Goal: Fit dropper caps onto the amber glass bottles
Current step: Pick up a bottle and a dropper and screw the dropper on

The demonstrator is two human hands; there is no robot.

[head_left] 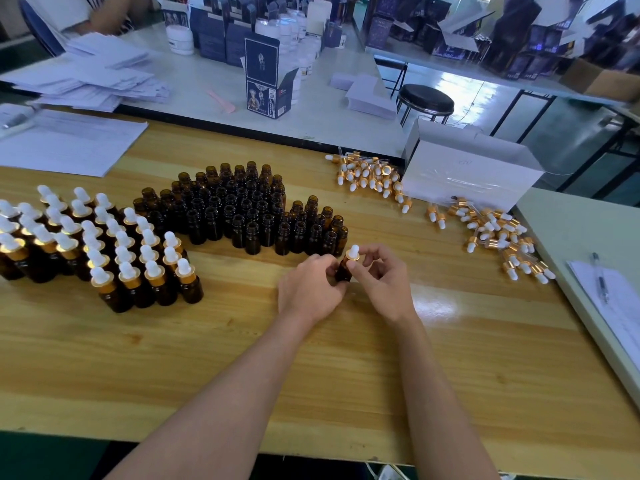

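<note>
Left hand [308,289] wraps its fingers round the body of one amber bottle [343,272], holding it upright just above the wooden table [311,358]. Right hand [381,282] is on top, thumb and fingertips pinching the gold collar of the dropper cap [353,253] that sits on the bottle's neck, white bulb pointing up. How far the cap is screwed down, I cannot tell.

Just behind the hands stands a tight cluster of open bottles [242,209], all upright, necks bare. Off to the left, the capped bottles [104,247] stand packed in rows, white bulbs and gold collars on every one.

To the right, loose dropper caps [495,233] lie scattered on the wood, with a second heap [370,176] farther back, both beside a white box [467,168]. At the far right edge, a pen [599,277] rests on a sheet of paper [620,306]. Printed sheets [69,143] lie at the table's back left.
</note>
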